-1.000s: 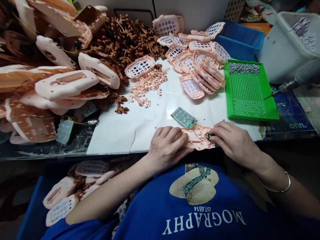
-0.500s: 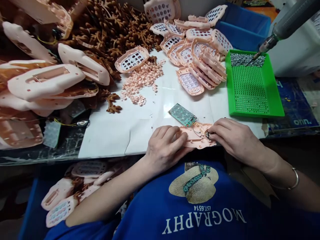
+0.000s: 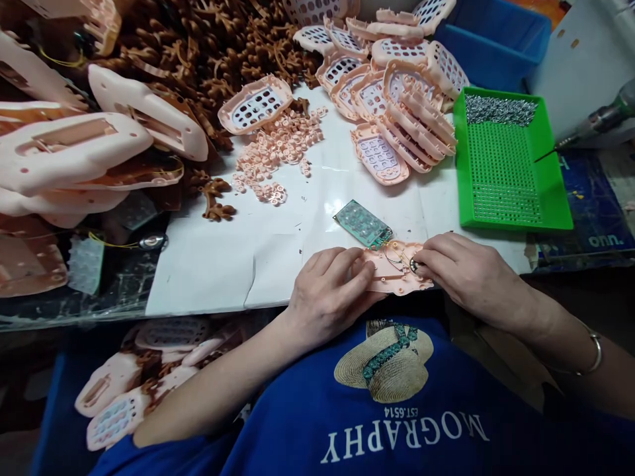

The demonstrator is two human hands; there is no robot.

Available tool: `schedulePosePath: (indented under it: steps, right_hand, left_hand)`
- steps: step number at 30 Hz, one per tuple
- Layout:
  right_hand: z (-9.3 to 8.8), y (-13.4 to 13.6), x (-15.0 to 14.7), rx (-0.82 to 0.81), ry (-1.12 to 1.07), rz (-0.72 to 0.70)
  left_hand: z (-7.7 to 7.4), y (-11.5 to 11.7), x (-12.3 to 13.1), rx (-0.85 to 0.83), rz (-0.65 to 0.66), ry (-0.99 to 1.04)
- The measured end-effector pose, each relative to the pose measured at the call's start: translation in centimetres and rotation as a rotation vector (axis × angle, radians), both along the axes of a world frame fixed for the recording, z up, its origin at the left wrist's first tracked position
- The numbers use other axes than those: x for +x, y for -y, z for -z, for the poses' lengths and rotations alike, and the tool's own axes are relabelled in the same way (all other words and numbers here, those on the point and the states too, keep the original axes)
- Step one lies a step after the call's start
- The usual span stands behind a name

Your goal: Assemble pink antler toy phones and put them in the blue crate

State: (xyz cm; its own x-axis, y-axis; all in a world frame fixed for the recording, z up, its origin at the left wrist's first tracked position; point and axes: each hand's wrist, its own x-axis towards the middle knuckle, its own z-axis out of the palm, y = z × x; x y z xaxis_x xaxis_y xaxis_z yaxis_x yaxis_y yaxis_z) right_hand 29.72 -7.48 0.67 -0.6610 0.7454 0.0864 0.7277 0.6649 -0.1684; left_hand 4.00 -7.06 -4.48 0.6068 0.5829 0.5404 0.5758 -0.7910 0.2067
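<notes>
A pink plastic shell (image 3: 394,274) lies at the near edge of the white sheet (image 3: 278,244). My left hand (image 3: 330,287) presses down on the shell's left end, fingers curled over it. My right hand (image 3: 469,274) pinches a small round speaker (image 3: 413,266) seated in the shell's right end. Thin wires run from the shell to a green circuit board (image 3: 362,223) lying just beyond it.
A green screw tray (image 3: 510,162) with screws at its far end sits to the right, with a hanging electric screwdriver (image 3: 592,125) over it. Pink keypad shells (image 3: 391,99), small pink rings (image 3: 278,149), brown parts (image 3: 223,53) and large pink housings (image 3: 74,142) crowd the back and left.
Both hands stay on the shell and speaker. The camera tilted down slightly. The screwdriver swung from above the tray's far end to its right side.
</notes>
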Motion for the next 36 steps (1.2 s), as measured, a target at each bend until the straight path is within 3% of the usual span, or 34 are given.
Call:
schedulePosePath:
  steps: [8, 14, 18, 24, 28, 33, 36]
  right_hand:
    - [1.3, -1.6, 1.0, -0.219, -0.409, 0.006]
    - [0.6, -2.2, 1.4, -0.346, -0.336, -0.043]
    - [0.5, -2.2, 0.9, -0.281, -0.267, -0.038]
    - [1.1, -2.9, 0.0, -0.168, -0.259, -0.042]
    - [1.3, -3.1, -0.2, -0.152, -0.246, -0.053]
    - [1.4, -3.0, 0.1, -0.149, -0.28, -0.039]
    - [1.3, -3.0, 0.0, -0.141, -0.24, -0.036]
  left_hand:
    - [-0.3, 0.0, 0.1, -0.049, 0.071, 0.052]
    - [-0.2, 0.1, 0.1, -0.048, 0.072, 0.052]
    - [-0.1, -0.2, 0.0, -0.036, 0.07, 0.061]
    - [-0.3, -0.1, -0.1, -0.003, -0.034, 0.049]
    - [-0.7, -0.1, -0.6, -0.026, -0.014, 0.04]
    - [-1.7, -3.0, -3.1, -0.112, -0.125, 0.112]
    - [-2.4, -5.7, -4.4, -0.143, -0.234, -0.137]
